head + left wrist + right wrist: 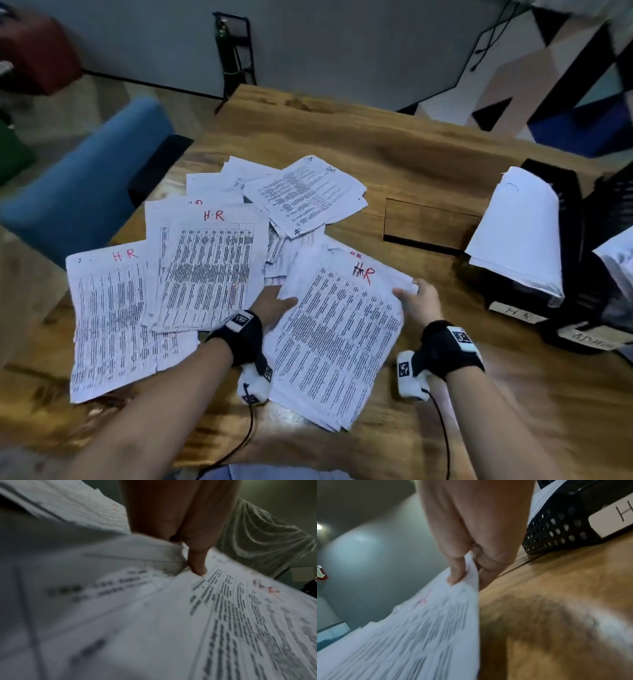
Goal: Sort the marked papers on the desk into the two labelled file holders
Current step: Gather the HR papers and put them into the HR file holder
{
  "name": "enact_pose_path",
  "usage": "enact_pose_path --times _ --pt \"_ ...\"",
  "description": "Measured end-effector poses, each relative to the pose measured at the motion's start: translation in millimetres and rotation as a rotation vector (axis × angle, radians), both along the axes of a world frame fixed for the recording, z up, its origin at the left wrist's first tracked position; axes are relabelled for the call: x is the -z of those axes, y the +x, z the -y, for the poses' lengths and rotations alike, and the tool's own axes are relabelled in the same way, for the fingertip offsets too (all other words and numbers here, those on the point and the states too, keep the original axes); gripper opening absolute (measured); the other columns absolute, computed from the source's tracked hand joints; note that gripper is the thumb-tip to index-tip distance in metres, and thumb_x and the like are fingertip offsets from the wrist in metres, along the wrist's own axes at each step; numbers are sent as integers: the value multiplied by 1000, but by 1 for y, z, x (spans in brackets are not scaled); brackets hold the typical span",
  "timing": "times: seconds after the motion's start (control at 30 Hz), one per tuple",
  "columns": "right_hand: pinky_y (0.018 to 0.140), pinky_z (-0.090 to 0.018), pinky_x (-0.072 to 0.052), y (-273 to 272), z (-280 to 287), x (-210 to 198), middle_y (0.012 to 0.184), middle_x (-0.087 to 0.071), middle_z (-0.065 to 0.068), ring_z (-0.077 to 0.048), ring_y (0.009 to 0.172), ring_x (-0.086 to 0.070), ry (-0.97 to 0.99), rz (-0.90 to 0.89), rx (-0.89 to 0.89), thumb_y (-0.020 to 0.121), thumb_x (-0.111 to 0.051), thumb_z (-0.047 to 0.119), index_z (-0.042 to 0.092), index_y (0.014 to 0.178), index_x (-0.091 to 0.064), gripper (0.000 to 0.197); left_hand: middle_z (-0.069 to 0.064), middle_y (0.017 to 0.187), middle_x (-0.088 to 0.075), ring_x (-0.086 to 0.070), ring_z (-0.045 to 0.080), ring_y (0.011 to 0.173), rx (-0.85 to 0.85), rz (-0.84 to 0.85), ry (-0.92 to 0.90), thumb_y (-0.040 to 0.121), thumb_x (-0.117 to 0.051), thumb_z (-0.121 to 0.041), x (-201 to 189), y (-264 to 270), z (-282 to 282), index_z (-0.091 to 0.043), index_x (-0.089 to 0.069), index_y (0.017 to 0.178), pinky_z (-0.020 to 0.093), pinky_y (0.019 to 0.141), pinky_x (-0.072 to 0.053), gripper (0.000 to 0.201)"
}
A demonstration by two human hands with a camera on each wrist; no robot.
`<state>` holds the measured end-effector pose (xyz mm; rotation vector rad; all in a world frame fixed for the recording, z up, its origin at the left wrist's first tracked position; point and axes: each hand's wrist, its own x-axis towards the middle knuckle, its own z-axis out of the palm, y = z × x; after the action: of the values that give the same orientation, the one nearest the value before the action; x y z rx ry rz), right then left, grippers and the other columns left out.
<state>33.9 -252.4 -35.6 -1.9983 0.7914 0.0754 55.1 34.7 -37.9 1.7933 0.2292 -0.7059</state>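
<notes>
A stack of printed sheets marked "HR" in red (339, 329) is lifted off the wooden desk (394, 164) between both hands. My left hand (277, 305) pinches its left edge, thumb on top (197, 566). My right hand (416, 299) pinches the top right corner (458, 574). Other HR-marked sheets (212, 260) lie spread to the left, and a loose pile (308, 195) lies behind them. Two black mesh file holders stand at the right: one labelled "HR" (517, 310) (556, 528) with white sheets in it (520, 233), and a nearer one with a label I cannot read clearly (589, 337).
A blue chair (89, 178) stands at the desk's left side. A rectangular cut-out panel (428, 219) sits in the desk between the papers and the holders. Bare wood shows at the desk's far side and near the right front edge.
</notes>
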Motion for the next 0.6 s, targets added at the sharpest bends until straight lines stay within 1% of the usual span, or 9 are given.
enact_pose_path --times 0.07,0.1,0.17,0.23,0.3,0.37,0.43,0.53,0.6 --pt "67 -36 -44 -2 0 8 74 -58 -16 -30 75 -55 -65 43 110 79 -68 17 3 71 -56 20 15 93 -61 -51 23 71 -23 21 -15 93 -53 -15 2 -1 4 -1 -57 119 26 62 -37 31" --pt "66 -34 -41 -5 1 9 72 -56 -15 -27 73 -51 -72 59 166 80 -67 16 6 65 -56 21 14 94 -61 -53 22 71 -27 38 -16 93 -52 -15 0 -2 5 -2 -57 119 26 63 -39 29" --pt "73 -34 -43 -12 8 8 77 -58 -12 -25 77 -51 -96 101 264 82 -64 12 4 73 -64 12 13 107 -62 -57 21 86 -32 75 -7 95 -48 -16 0 -2 4 -2 -55 123 30 78 -45 31" --pt "76 -33 -43 -20 22 9 82 -60 -10 -25 81 -53 -93 106 332 83 -62 9 3 84 -69 9 15 117 -61 -56 21 99 -49 85 -6 95 -48 -15 -1 -3 1 -1 -53 125 37 94 -44 33" --pt "78 -33 -47 -27 35 14 83 -65 -9 -27 84 -58 -44 83 302 81 -64 10 9 82 -71 6 13 111 -60 -55 22 98 -72 78 -6 93 -51 -12 0 -3 0 -1 -54 124 42 98 -44 32" --pt "81 -42 -53 -32 51 29 81 -69 -10 -31 85 -64 36 49 221 75 -70 14 16 70 -71 6 12 105 -58 -55 23 96 -78 73 -2 91 -54 -11 2 -2 0 -3 -57 118 45 96 -44 27" --pt "74 -41 -50 -36 51 35 75 -68 -11 -28 78 -62 114 27 171 73 -70 13 16 65 -69 8 11 103 -58 -55 25 96 -91 71 -7 88 -59 -9 3 -4 2 -4 -59 115 41 89 -43 27" --pt "68 -33 -42 -36 28 26 79 -62 -13 -25 77 -55 -14 34 173 81 -61 9 11 76 -61 5 12 87 -65 -59 25 83 -125 70 -56 77 -68 1 -1 -8 4 0 -64 98 35 84 -40 21" --pt "68 -36 -44 -36 9 19 82 -57 -14 -28 78 -53 -66 87 249 85 -53 12 10 83 -52 2 1 66 -66 -61 17 67 -127 64 -116 73 -69 8 -4 -14 8 -2 -66 86 30 77 -45 15"
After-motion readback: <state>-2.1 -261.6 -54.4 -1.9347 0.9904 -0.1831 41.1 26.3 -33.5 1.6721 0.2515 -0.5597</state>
